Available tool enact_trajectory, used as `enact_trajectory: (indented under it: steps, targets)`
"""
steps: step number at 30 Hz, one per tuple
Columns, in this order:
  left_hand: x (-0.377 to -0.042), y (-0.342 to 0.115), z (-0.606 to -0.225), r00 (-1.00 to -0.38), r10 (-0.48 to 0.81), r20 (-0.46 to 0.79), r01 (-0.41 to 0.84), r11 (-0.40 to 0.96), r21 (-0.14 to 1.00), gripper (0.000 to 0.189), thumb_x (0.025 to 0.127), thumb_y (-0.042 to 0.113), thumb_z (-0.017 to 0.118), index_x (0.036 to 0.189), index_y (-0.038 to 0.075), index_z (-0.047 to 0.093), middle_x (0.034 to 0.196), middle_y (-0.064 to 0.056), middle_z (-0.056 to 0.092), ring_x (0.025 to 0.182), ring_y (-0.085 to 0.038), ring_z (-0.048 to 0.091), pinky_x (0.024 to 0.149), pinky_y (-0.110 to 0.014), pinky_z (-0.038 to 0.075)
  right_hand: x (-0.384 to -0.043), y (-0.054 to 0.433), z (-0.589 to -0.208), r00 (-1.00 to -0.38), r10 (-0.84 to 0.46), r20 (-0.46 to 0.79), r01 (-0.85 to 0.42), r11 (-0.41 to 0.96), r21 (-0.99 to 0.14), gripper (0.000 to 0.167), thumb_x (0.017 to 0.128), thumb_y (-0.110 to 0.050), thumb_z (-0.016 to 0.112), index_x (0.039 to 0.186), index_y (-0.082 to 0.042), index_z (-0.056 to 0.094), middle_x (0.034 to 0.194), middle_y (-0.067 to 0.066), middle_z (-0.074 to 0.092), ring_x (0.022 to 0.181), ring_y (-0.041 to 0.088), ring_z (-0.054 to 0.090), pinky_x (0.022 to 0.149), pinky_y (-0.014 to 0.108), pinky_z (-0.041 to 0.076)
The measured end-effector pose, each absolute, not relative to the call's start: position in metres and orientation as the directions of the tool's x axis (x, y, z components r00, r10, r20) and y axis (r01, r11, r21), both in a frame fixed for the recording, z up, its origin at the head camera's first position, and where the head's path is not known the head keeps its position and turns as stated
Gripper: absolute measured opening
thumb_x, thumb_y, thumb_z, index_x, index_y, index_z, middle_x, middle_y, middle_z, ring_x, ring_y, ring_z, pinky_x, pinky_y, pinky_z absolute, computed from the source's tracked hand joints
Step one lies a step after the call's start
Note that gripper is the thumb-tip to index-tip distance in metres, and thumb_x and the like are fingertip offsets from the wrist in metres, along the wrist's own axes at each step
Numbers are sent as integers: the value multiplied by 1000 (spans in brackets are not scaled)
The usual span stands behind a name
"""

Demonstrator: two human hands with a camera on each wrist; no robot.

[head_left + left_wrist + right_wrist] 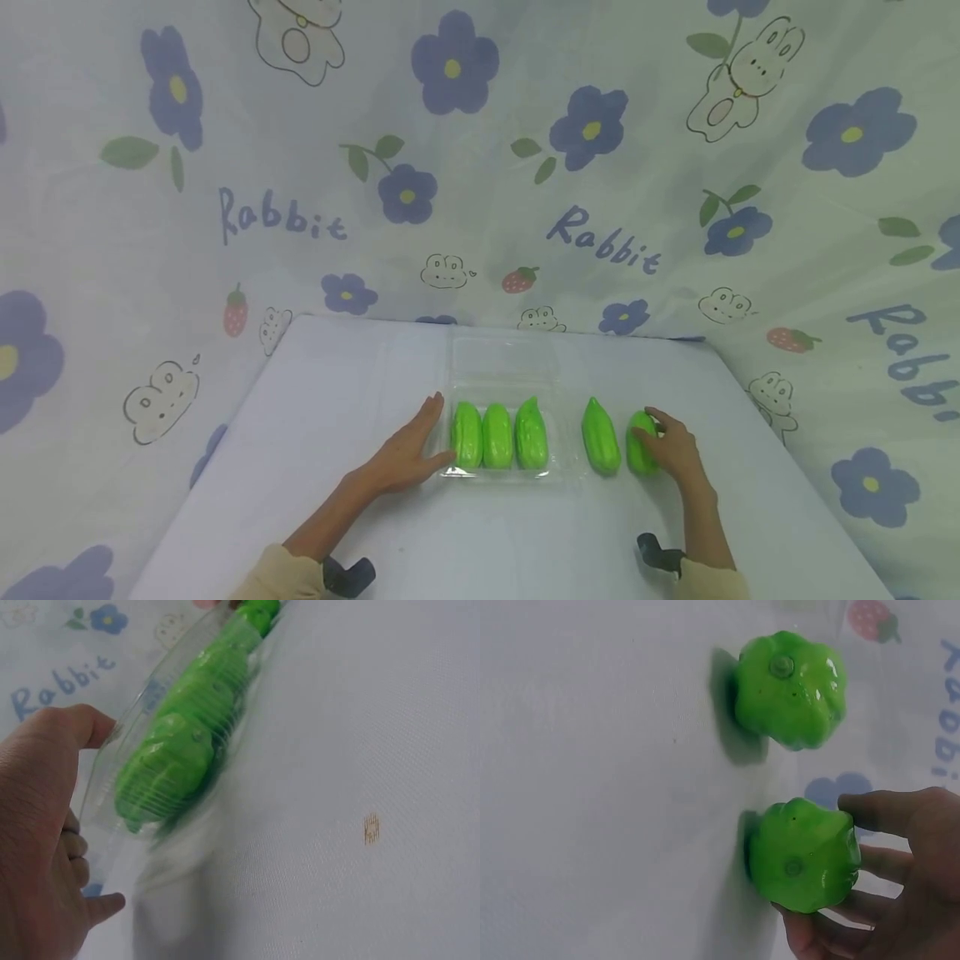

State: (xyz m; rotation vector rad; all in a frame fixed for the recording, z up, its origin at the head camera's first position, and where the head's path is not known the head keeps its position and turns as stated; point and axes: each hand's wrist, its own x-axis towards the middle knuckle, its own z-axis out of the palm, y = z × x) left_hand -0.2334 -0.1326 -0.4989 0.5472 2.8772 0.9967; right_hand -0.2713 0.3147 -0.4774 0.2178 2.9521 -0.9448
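My right hand (672,450) grips the rightmost green ridged gourd (802,855) on the table, thumb on one side and fingers round the other. Just left of it lies another green gourd (601,437), untouched. Inside a clear plastic box (555,467), three more green gourds (497,437) lie side by side. At the box's left side rests my left hand (405,454), fingers extended and thumb spread toward the front corner. One of its digits touches the clear rim in the left wrist view, where the gourds (169,761) show through the wall.
The box's clear lid (502,358) lies folded back behind it. A white cloth (480,542) covers the table. Behind and beside it hangs a curtain (480,167) printed with flowers and rabbits. Dark wrist-worn devices (348,577) show at both forearms.
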Motion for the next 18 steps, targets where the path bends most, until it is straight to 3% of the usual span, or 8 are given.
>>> enact_trajectory:
  steps: [8, 18]
  targets:
    - [-234, -132, -500, -939, 337, 64, 304, 734, 607, 94, 91, 51, 60, 158, 9, 9, 163, -12, 12, 148, -26, 14, 116, -46, 21, -273, 310, -484, -995, 86, -41, 94, 811, -578, 63, 96, -32, 62, 146, 1, 41, 135, 38, 46, 124, 58, 42, 96, 67, 40]
    - [-233, -131, -499, -943, 330, 49, 288, 733, 616, 95, 91, 51, 60, 158, 10, 9, 163, -12, 11, 148, -26, 13, 116, -46, 20, -269, 313, -480, -998, 53, -39, 66, 809, -585, 61, 98, -32, 58, 145, 3, 41, 134, 37, 48, 118, 56, 49, 91, 63, 47]
